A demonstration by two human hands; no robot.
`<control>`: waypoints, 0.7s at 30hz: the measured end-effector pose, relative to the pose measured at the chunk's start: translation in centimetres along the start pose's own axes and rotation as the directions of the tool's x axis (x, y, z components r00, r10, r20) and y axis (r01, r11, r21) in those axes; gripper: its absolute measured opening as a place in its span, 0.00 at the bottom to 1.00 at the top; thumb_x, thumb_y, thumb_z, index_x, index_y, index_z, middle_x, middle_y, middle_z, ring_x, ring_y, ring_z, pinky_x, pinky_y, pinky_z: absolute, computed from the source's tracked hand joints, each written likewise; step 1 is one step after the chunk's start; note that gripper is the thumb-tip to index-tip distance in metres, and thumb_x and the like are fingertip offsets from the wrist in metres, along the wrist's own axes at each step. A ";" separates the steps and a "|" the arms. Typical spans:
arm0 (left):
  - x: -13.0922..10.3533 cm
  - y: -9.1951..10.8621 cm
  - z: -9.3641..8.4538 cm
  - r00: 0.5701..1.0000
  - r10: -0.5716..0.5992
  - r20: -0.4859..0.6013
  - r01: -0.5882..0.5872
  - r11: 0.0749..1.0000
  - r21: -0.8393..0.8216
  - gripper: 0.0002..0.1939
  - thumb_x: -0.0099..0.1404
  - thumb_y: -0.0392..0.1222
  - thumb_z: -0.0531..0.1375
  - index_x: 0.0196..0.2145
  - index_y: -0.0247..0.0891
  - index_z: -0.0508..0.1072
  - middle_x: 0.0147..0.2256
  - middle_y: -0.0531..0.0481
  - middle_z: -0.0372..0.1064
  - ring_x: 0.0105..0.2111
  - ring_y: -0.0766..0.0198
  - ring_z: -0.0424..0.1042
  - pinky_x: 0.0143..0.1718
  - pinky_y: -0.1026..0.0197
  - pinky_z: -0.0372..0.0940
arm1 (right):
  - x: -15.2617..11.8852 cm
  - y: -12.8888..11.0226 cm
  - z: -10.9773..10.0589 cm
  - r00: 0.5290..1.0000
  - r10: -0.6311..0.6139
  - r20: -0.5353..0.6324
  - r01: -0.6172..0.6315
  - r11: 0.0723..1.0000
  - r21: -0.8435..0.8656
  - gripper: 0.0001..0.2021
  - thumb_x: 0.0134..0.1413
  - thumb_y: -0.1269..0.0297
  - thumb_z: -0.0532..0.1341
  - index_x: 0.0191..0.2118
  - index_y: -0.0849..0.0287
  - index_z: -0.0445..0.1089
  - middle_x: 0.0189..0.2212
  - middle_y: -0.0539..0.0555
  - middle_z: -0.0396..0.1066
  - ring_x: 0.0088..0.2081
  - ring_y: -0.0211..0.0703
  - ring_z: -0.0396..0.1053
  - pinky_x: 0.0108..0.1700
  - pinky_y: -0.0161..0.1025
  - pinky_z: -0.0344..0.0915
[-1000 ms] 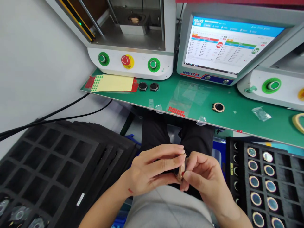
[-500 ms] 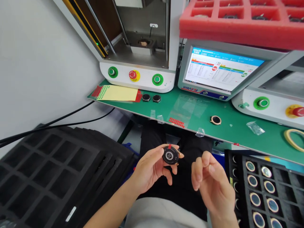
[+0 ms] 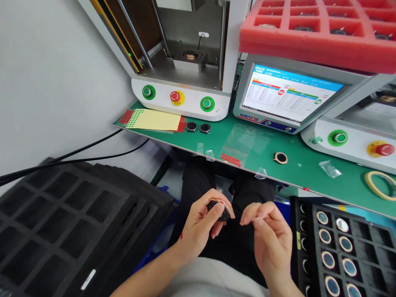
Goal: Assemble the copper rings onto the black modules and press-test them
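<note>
My left hand (image 3: pixel 199 225) is closed round a round black watch case (image 3: pixel 223 213), with its thumb lying across the dark face and a bit of red at the upper edge. To the right, my right hand (image 3: pixel 269 231) has its thumb and index finger pinched together; whatever may be between them is too small to make out. The two hands are close but apart, above the lap. On the green bench (image 3: pixel 198 138) in front lie two dark watch cases (image 3: pixel 191 126) and a gold-rimmed one (image 3: pixel 280 158).
A black tray (image 3: pixel 368 247) with several gold-rimmed cases stands at the lower right, stacked black foam trays (image 3: pixel 62 222) at the left. Behind are a press machine (image 3: pixel 182 99), a screen (image 3: pixel 284 93) and a red foam tray (image 3: pixel 306 49). Red stickers (image 3: pixel 230 159) and tape (image 3: pixel 380 185) lie on the bench.
My left hand has turned the watch case and its thumb now covers the middle of it. My right hand has moved slightly left and down, nearer the left one. The view has shifted slightly.
</note>
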State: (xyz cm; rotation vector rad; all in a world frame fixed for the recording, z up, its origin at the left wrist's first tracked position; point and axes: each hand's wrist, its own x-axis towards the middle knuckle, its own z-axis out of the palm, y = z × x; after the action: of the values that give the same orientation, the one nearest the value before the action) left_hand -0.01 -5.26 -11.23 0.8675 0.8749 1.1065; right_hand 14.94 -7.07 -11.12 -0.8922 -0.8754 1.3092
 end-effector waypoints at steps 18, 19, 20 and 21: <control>-1.0 0.1 0.6 0.816 0.535 0.217 -0.548 0.599 0.584 0.11 0.69 0.32 0.51 0.45 0.38 0.69 0.36 0.47 0.74 0.34 0.62 0.75 0.36 0.64 0.67 | 0.4 0.4 2.7 0.953 0.166 0.255 -0.200 0.973 0.112 0.14 0.60 0.65 0.61 0.51 0.49 0.74 0.54 0.54 0.72 0.54 0.47 0.71 0.56 0.43 0.69; -1.0 0.1 0.5 0.811 0.530 0.249 -0.559 0.574 0.598 0.12 0.68 0.31 0.51 0.47 0.39 0.68 0.36 0.47 0.74 0.34 0.62 0.75 0.36 0.63 0.67 | 0.5 0.3 2.8 0.953 0.162 0.257 -0.200 0.972 0.127 0.13 0.60 0.64 0.61 0.50 0.49 0.75 0.52 0.53 0.72 0.53 0.47 0.71 0.56 0.43 0.69; -1.0 0.2 0.4 0.809 0.521 0.272 -0.564 0.557 0.610 0.13 0.68 0.30 0.51 0.48 0.40 0.67 0.37 0.47 0.75 0.35 0.61 0.75 0.36 0.63 0.67 | 0.5 0.3 3.0 0.955 0.154 0.252 -0.192 0.972 0.136 0.13 0.59 0.64 0.61 0.49 0.50 0.75 0.51 0.53 0.73 0.52 0.47 0.72 0.54 0.43 0.70; -1.0 0.2 0.4 0.810 0.511 0.288 -0.564 0.543 0.621 0.15 0.68 0.29 0.51 0.50 0.41 0.67 0.37 0.47 0.75 0.35 0.61 0.75 0.37 0.62 0.67 | 0.5 0.2 3.1 0.959 0.145 0.242 -0.182 0.974 0.137 0.13 0.58 0.64 0.61 0.48 0.50 0.76 0.49 0.53 0.74 0.51 0.46 0.72 0.53 0.42 0.70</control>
State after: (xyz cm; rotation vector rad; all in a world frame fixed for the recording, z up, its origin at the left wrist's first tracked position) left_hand 0.02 -6.25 -10.78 1.9065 0.9991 1.2708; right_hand 12.05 -6.40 -10.04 -0.7080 -0.8757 1.6284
